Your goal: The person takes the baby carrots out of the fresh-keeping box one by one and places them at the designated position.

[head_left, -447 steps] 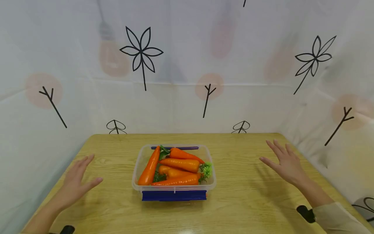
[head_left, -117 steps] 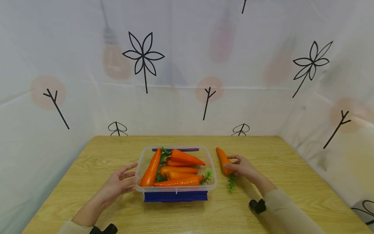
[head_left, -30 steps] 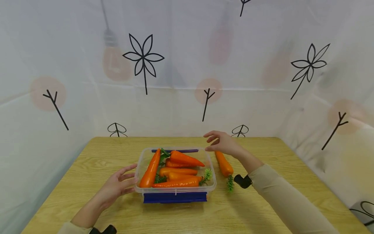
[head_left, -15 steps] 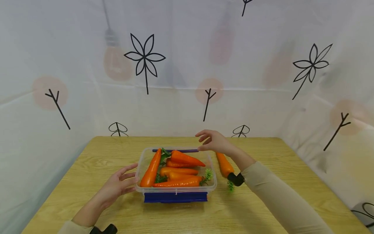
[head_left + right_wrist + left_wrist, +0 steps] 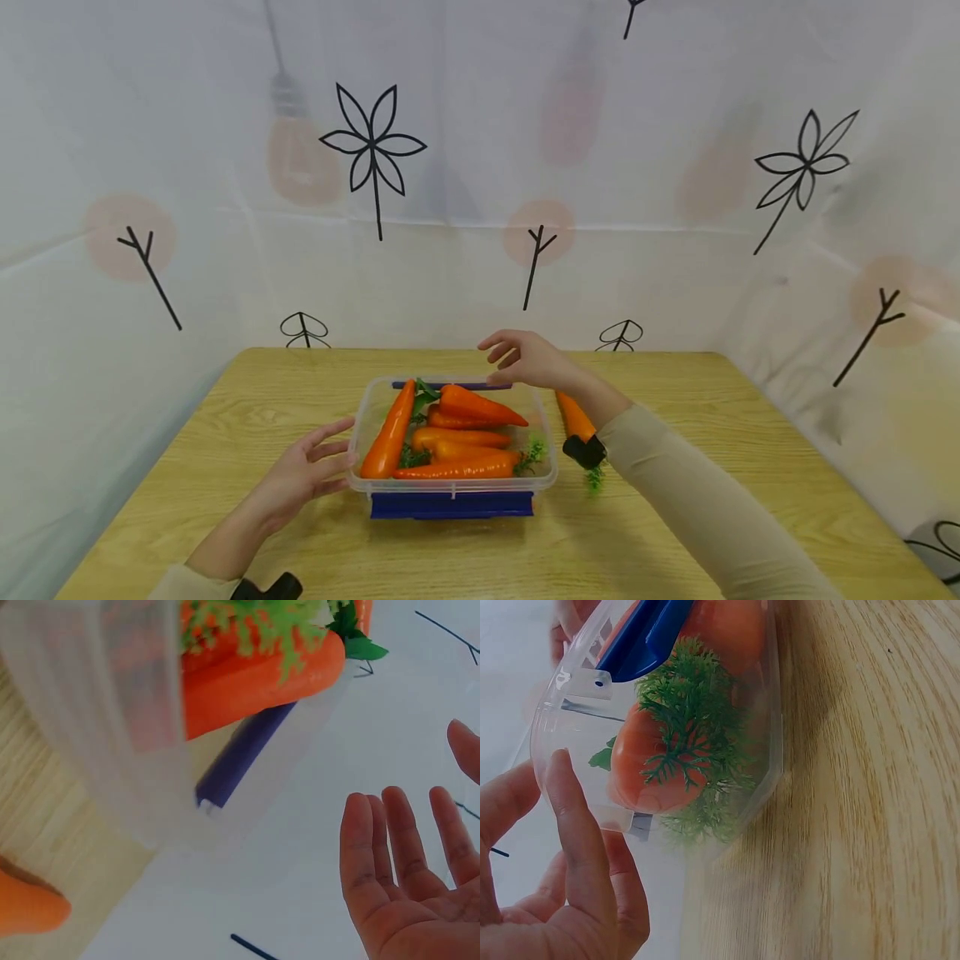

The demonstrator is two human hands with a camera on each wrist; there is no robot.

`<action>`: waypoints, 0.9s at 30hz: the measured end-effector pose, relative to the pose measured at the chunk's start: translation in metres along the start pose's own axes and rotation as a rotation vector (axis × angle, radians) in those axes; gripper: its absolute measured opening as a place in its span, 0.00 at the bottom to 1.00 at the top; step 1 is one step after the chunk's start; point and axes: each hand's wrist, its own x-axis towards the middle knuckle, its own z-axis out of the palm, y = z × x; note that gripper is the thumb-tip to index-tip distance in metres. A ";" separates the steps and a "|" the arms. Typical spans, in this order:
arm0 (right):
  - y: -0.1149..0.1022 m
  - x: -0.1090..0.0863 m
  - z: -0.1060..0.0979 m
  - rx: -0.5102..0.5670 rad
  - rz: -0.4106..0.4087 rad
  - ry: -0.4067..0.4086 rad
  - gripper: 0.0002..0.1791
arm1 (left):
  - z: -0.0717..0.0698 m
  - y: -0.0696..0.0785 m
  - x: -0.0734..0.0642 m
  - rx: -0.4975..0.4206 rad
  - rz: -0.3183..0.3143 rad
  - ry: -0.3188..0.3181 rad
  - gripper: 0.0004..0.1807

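A clear plastic box (image 5: 542, 482) with a blue front latch (image 5: 452, 505) stands lidless in the head view, with several orange carrots (image 5: 387, 435) inside. My left hand (image 5: 296, 477) rests at its left side, fingers extended; in the left wrist view a fingertip (image 5: 560, 769) lies against the box's rim. Over the box's far right edge hovers my right hand (image 5: 528, 360), its fingers loosely bent and holding nothing, as the right wrist view also shows. One carrot (image 5: 573, 417) lies on the table to the right of the box, partly covered by the right wrist and its black camera (image 5: 585, 452).
The wooden table (image 5: 450, 558) runs back to a white patterned cloth (image 5: 442, 275), which hangs behind and along both sides. A second blue latch (image 5: 480, 386) sits on the box's far side. Green tops (image 5: 697, 712) stick out among the carrots.
A carrot from the box came to lie on the table, gripped by my right hand, which let go. That hand then rose and moved left over the far rim. Left hand came to the box.
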 end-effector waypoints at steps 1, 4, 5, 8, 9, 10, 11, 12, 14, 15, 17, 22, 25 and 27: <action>-0.001 0.002 0.001 -0.002 -0.005 -0.009 0.25 | 0.000 0.000 0.000 0.001 0.000 -0.001 0.37; -0.005 0.006 0.005 0.003 -0.006 -0.034 0.25 | 0.000 -0.001 0.000 0.004 -0.001 -0.002 0.37; -0.006 0.007 0.007 0.005 -0.004 -0.040 0.25 | 0.000 -0.001 0.000 0.004 -0.001 -0.005 0.38; -0.008 0.012 0.012 0.012 -0.004 -0.057 0.25 | 0.000 0.000 0.000 0.003 0.002 -0.004 0.37; -0.008 0.014 0.014 0.014 -0.007 -0.063 0.25 | 0.000 0.000 0.000 0.003 0.004 -0.004 0.37; -0.008 0.015 0.016 0.015 -0.009 -0.069 0.25 | 0.000 0.000 0.000 0.002 0.005 -0.002 0.37; -0.008 0.017 0.018 0.017 -0.010 -0.075 0.24 | 0.000 0.000 0.000 0.001 0.004 0.000 0.37; -0.007 0.019 0.020 0.017 -0.013 -0.081 0.24 | 0.000 0.000 0.000 0.001 0.003 0.005 0.37; -0.006 0.022 0.024 0.015 -0.011 -0.091 0.24 | 0.000 0.000 0.000 0.001 0.003 0.005 0.37; -0.006 0.023 0.025 0.017 -0.006 -0.095 0.24 | 0.000 -0.001 0.000 0.001 0.003 0.004 0.38; -0.007 0.025 0.027 0.016 0.001 -0.102 0.23 | 0.000 -0.001 0.000 0.000 0.001 0.005 0.38; -0.006 0.030 0.034 0.009 0.021 -0.133 0.22 | -0.001 -0.001 0.001 -0.008 0.002 0.003 0.38; 0.000 0.033 0.038 0.003 0.026 -0.162 0.22 | -0.001 -0.001 0.001 -0.011 -0.001 0.004 0.38; 0.003 0.035 0.039 -0.005 0.019 -0.178 0.22 | -0.001 -0.001 0.001 -0.009 -0.001 0.006 0.38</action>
